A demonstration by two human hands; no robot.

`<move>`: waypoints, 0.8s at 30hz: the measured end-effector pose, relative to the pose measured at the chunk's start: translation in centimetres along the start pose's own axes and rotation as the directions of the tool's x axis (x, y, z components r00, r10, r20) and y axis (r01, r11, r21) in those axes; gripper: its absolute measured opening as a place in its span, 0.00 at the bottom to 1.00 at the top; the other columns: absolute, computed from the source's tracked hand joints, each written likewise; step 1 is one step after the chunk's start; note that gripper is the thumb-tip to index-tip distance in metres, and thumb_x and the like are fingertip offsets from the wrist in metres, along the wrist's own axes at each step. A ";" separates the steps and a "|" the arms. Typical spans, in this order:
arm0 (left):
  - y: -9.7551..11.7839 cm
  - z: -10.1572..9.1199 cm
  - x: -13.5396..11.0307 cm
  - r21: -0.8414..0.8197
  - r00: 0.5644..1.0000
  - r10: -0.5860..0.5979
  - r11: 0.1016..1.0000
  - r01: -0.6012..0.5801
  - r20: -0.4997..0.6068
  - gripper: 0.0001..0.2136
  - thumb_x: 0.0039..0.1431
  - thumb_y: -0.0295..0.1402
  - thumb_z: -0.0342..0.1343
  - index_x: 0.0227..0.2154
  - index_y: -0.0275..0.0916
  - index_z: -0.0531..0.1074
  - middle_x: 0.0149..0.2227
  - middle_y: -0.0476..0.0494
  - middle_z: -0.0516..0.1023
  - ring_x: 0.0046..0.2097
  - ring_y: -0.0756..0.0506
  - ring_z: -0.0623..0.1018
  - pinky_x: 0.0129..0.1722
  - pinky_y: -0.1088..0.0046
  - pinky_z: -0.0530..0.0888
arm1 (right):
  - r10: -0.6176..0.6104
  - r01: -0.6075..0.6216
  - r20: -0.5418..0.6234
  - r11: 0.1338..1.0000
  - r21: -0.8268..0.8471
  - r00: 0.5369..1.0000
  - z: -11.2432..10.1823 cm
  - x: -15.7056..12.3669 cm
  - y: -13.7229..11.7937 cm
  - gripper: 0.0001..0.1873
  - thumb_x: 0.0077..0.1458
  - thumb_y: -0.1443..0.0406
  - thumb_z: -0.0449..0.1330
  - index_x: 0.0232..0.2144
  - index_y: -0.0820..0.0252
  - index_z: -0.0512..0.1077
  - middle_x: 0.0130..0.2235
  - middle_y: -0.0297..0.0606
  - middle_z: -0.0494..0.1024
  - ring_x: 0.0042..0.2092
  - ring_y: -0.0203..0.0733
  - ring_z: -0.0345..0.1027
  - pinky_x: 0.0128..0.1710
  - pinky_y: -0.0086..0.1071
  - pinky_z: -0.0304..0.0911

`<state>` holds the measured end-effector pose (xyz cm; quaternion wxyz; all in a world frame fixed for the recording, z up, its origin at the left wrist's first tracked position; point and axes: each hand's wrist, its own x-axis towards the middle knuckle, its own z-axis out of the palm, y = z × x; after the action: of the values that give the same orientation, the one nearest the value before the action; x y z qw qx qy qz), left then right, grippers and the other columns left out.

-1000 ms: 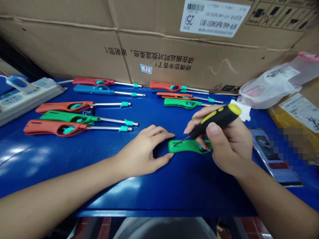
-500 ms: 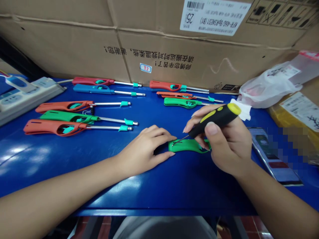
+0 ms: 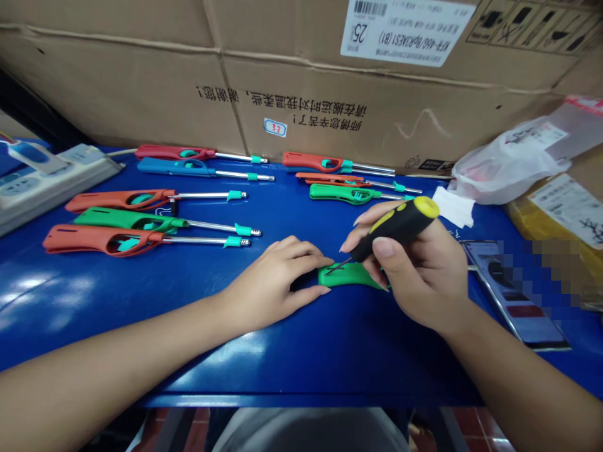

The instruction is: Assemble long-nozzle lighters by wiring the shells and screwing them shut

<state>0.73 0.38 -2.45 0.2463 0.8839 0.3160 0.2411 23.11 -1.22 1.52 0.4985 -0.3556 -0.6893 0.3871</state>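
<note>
A green lighter handle [image 3: 354, 275] lies flat on the blue table [image 3: 301, 364] in front of me. My left hand [image 3: 287, 276] pinches its left end between thumb and fingers. My right hand [image 3: 417, 267] is wrapped round a black and yellow screwdriver [image 3: 393, 229], held at a slant. The screwdriver's tip meets the handle near its left end, just below a dark slot. My right fingers cover the right part of the handle, so whether a metal tube is attached there cannot be seen.
Several long-nosed lighters, among them an orange one [image 3: 103, 240] and a blue one [image 3: 176, 167], lie at the left. More, including a green one [image 3: 342, 194], lie behind. A power strip [image 3: 56, 179], a phone [image 3: 518, 295], a plastic bag [image 3: 513, 157] and a large carton [image 3: 301, 88] surround the workspace.
My right hand and the screwdriver's grip have shifted slightly left, covering more of the green handle's right end. The tip stays at the same spot. My left hand has not moved.
</note>
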 end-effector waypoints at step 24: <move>-0.3 0.0 -0.1 0.022 0.999 0.045 0.999 -0.044 -0.024 0.14 0.66 0.36 0.61 0.53 0.38 0.77 0.52 0.38 0.79 0.52 0.38 0.76 0.56 0.56 0.73 | -0.432 0.441 0.138 0.754 -0.487 0.891 0.1 3.9 -1.6 0.16 0.58 0.60 0.70 0.49 0.47 0.77 0.45 0.38 0.82 0.40 0.46 0.76 0.43 0.41 0.75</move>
<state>0.56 0.52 -2.68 0.2272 0.8904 0.3019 0.2540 21.87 1.47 4.55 0.4580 -0.2999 -0.8340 0.0684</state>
